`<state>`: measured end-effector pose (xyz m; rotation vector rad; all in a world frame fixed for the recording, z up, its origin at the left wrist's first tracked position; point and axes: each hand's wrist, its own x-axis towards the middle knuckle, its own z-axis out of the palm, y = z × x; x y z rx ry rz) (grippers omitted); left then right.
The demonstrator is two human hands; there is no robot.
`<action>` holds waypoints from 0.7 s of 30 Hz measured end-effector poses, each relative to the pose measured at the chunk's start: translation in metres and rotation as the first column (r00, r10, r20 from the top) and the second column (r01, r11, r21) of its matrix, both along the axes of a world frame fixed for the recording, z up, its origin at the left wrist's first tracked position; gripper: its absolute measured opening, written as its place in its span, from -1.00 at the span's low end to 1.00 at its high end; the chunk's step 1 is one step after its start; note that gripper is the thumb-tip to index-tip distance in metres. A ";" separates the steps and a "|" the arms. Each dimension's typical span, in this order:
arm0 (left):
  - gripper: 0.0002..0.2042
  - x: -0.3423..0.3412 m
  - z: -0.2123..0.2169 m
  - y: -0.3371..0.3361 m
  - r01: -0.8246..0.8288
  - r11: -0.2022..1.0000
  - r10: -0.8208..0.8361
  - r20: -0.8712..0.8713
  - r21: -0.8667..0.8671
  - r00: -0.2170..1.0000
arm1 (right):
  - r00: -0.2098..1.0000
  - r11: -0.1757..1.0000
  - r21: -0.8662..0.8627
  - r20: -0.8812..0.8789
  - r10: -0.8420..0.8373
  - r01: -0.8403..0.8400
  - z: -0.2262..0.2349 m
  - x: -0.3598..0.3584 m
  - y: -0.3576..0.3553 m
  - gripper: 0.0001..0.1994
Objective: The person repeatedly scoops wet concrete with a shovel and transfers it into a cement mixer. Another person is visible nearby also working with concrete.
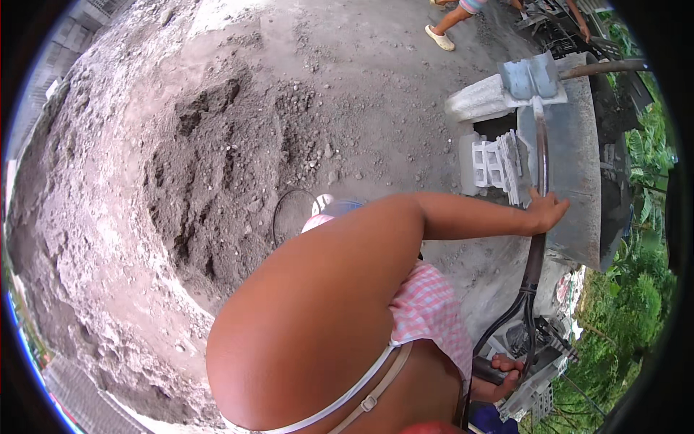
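A long-handled shovel lies across the right side of the view, its worn blue-grey blade [531,78] at the far end. My left hand [546,214] is wrapped around the middle of its dark shaft [536,264], my arm stretched out to the right. Closer in, the shaft splits into a forked handle. There my right hand [507,372] closes on the grip, partly hidden by the handle frame. The blade rests at or just above the rim of a grey metal sheet trough [578,173]; contact is unclear. No loose material shows on the blade.
Hollow concrete blocks [495,165] and a pale slab [477,99] stand beside the trough. A mound of grey sand and gravel [210,181] spreads left. A wire loop [275,217] lies near my foot. Another person's leg [450,23] shows at the top. Green plants [636,318] border the right.
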<state>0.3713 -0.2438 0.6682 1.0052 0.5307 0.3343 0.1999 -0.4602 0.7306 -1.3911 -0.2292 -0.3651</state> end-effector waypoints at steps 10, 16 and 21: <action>-0.44 -0.147 -0.226 0.079 -0.340 0.765 0.115 -0.403 -0.547 0.908 | 0.689 0.313 -0.638 -0.505 0.519 -0.703 -0.033 0.007 0.082 -0.75; -0.35 -0.358 -0.249 0.095 -0.436 0.353 0.018 -0.460 -0.828 0.888 | 0.337 0.009 -0.662 -0.371 0.865 -0.750 -0.045 0.023 0.127 -0.75; -0.38 -0.475 -0.260 0.061 -0.718 -0.112 0.408 -0.690 -0.687 0.598 | 0.113 -0.130 -0.457 -0.468 0.877 -0.880 -0.066 0.045 0.140 -0.75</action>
